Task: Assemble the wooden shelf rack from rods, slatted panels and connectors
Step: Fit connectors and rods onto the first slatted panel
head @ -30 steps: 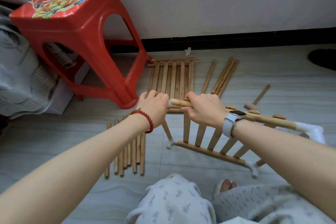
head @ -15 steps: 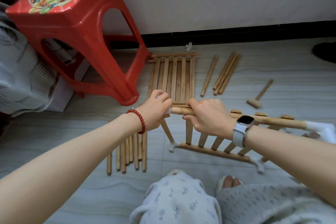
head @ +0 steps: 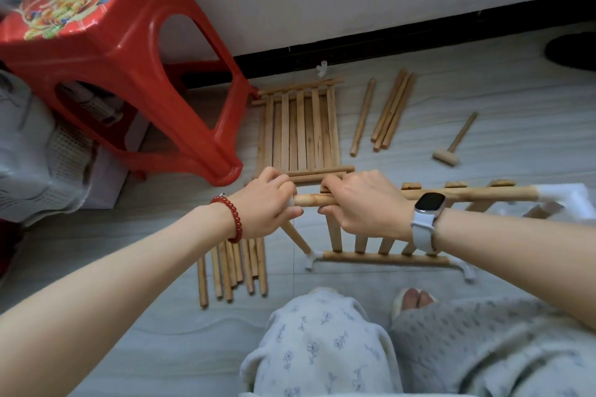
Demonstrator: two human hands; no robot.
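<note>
A partly built wooden rack stands on the floor in front of me, with a slatted panel (head: 361, 238) between a top rod (head: 467, 194) and a bottom rod (head: 383, 257). My right hand (head: 364, 203) grips the top rod near its left end. My left hand (head: 269, 203) curls round a white connector at that rod's tip; the connector is mostly hidden. A slanted rod (head: 296, 237) runs down from it to a white corner connector (head: 311, 259). Another white connector (head: 554, 195) caps the rod's right end.
A red plastic stool (head: 106, 51) stands at the left. A loose slatted panel (head: 300, 129) lies by the wall, with loose rods (head: 392, 109) and a small wooden mallet (head: 451, 147) to its right. Several rods (head: 235, 267) lie under my left wrist. My knees are at the bottom.
Both hands keep their hold and have barely moved on the rod; my left hand has closed more round the connector at the rod's tip. The camera view has tilted.
</note>
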